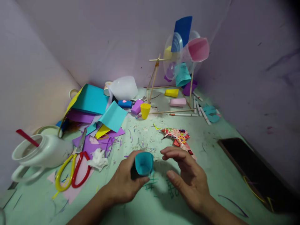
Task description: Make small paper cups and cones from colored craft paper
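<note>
A small teal paper cup (143, 164) is in my left hand (125, 182), its mouth tilted up toward me. The fingers wrap round its left side and the thumb presses its lower front. To the right of the cup, my right hand (187, 181) is apart from it, with thumb and fingers spread and nothing between them. Just beyond that hand lies a flower-patterned glue gun (177, 136). Green marker strokes show on the tabletop (131, 212) beneath the hands.
A wheel of clear discs (173, 56) with paper cups stands on a stick frame (153, 81) at the back. Scissors (77, 168), a white teapot-like jug (50, 150) and coloured paper (92, 98) lie left. A dark phone (248, 168) and several markers (199, 109) are right.
</note>
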Available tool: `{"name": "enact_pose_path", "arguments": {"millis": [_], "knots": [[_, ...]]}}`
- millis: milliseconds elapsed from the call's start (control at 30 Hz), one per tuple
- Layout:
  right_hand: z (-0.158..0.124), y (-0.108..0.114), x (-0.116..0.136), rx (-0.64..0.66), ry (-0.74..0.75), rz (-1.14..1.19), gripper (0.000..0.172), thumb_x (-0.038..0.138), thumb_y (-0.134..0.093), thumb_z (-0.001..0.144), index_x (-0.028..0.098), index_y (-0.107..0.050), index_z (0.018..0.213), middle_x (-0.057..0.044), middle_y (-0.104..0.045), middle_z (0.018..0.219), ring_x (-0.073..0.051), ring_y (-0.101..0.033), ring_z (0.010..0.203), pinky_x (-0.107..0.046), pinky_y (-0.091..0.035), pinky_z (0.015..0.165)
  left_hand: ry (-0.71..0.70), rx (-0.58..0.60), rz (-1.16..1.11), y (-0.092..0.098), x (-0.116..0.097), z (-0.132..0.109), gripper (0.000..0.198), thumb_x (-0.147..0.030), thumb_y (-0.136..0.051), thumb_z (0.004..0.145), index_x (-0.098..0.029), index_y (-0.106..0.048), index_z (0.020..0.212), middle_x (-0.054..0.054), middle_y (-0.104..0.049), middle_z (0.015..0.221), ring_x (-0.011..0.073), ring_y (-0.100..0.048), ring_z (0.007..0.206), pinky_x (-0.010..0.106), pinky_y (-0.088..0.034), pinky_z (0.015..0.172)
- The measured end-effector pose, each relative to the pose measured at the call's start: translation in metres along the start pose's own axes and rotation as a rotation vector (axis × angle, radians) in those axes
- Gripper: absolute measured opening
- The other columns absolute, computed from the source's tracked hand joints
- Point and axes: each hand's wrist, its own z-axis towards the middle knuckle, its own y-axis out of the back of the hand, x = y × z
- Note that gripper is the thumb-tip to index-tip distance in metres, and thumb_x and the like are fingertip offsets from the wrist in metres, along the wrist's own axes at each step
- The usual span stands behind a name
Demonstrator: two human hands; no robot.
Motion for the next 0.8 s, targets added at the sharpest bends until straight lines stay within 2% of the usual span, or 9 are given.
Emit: {"name": "enact_pose_path", "arguments": {"millis": [67, 133, 300, 367, 467, 567, 633, 700, 800], "knots": [[0.000, -0.001, -0.001, 0.019, -0.016, 0.002, 0.032, 0.023, -0.060, 0.083, 0.029, -0.052, 0.113, -0.006, -0.056, 0.110, -0.021, -0.055, 0.097, -0.040, -0.046, 0.086, 0.040, -0.010, -0.073, 0.003, -0.001, 0.002, 0.041, -0.035, -0.063, 0.074, -0.019, -0.050, 0.109, 0.006, -0.063, 0.101, 0.0230, -0.062, 0.091, 0.037, -0.050, 0.079], [-0.001, -0.002, -0.002, 0.026, -0.020, -0.013, 0.036, 0.023, -0.061, 0.082, 0.030, -0.051, 0.116, -0.006, -0.056, 0.110, -0.021, -0.056, 0.095, -0.040, -0.047, 0.086, 0.019, -0.043, -0.071, 0.003, 0.000, 0.002, 0.038, -0.030, -0.064, 0.074, -0.019, -0.051, 0.108, 0.006, -0.064, 0.100, 0.0216, -0.062, 0.089, 0.035, -0.050, 0.078], [-0.003, -0.004, -0.003, 0.037, 0.007, -0.033, 0.038, 0.023, -0.063, 0.081, 0.030, -0.052, 0.116, -0.005, -0.058, 0.108, -0.020, -0.056, 0.096, -0.038, -0.047, 0.087, -0.314, -0.056, -0.011, -0.001, 0.002, -0.002, 0.038, -0.013, -0.057, 0.075, -0.022, -0.051, 0.111, 0.006, -0.060, 0.109, 0.0203, -0.057, 0.104, 0.036, -0.046, 0.090], [-0.001, -0.006, -0.001, 0.031, -0.023, -0.016, 0.030, 0.023, -0.059, 0.084, 0.029, -0.054, 0.113, -0.005, -0.059, 0.106, -0.019, -0.057, 0.095, -0.035, -0.048, 0.085, -0.351, -0.066, -0.042, -0.001, -0.001, -0.004, 0.037, -0.012, -0.057, 0.074, -0.021, -0.052, 0.110, 0.007, -0.059, 0.108, 0.0209, -0.056, 0.104, 0.037, -0.046, 0.089], [0.006, -0.009, 0.002, -0.001, -0.159, 0.029, 0.019, 0.028, -0.055, 0.087, 0.027, -0.058, 0.106, -0.005, -0.061, 0.103, -0.018, -0.059, 0.092, -0.033, -0.049, 0.082, -0.289, -0.079, -0.070, -0.001, -0.005, -0.007, 0.034, -0.011, -0.057, 0.076, -0.021, -0.054, 0.108, 0.007, -0.058, 0.105, 0.0205, -0.056, 0.102, 0.037, -0.047, 0.087], [0.014, -0.011, 0.002, 0.013, -0.364, 0.187, 0.024, 0.037, -0.061, 0.083, 0.023, -0.060, 0.102, -0.006, -0.063, 0.100, -0.018, -0.061, 0.091, -0.035, -0.049, 0.084, -0.270, -0.095, -0.096, -0.001, -0.005, -0.010, 0.037, -0.009, -0.057, 0.075, -0.025, -0.054, 0.109, 0.006, -0.060, 0.109, 0.0208, -0.056, 0.105, 0.039, -0.046, 0.090], [0.016, -0.013, -0.001, 0.091, -0.550, 0.393, 0.031, 0.041, -0.065, 0.079, 0.020, -0.061, 0.101, -0.006, -0.064, 0.094, -0.018, -0.063, 0.087, -0.035, -0.050, 0.082, -0.331, -0.116, -0.113, -0.001, -0.003, -0.011, 0.039, -0.008, -0.056, 0.074, -0.026, -0.052, 0.109, 0.006, -0.061, 0.114, 0.0230, -0.053, 0.112, 0.045, -0.043, 0.095], [0.015, -0.017, -0.004, 0.200, -0.714, 0.596, 0.032, 0.043, -0.067, 0.076, 0.016, -0.063, 0.093, -0.004, -0.064, 0.080, -0.016, -0.063, 0.075, -0.032, -0.052, 0.073, -0.408, -0.118, -0.111, 0.000, -0.001, -0.012, 0.041, -0.007, -0.055, 0.073, -0.027, -0.051, 0.109, 0.007, -0.061, 0.119, 0.0251, -0.049, 0.120, 0.050, -0.038, 0.100], [0.009, -0.024, -0.008, 0.325, -0.815, 0.763, 0.033, 0.045, -0.070, 0.073, 0.012, -0.062, 0.073, 0.001, -0.055, 0.061, -0.009, -0.055, 0.054, -0.022, -0.048, 0.056, -0.452, -0.068, -0.049, 0.000, 0.000, -0.015, 0.044, -0.007, -0.057, 0.073, -0.031, -0.050, 0.109, 0.004, -0.057, 0.127, 0.0253, -0.041, 0.128, 0.051, -0.032, 0.106]]}}
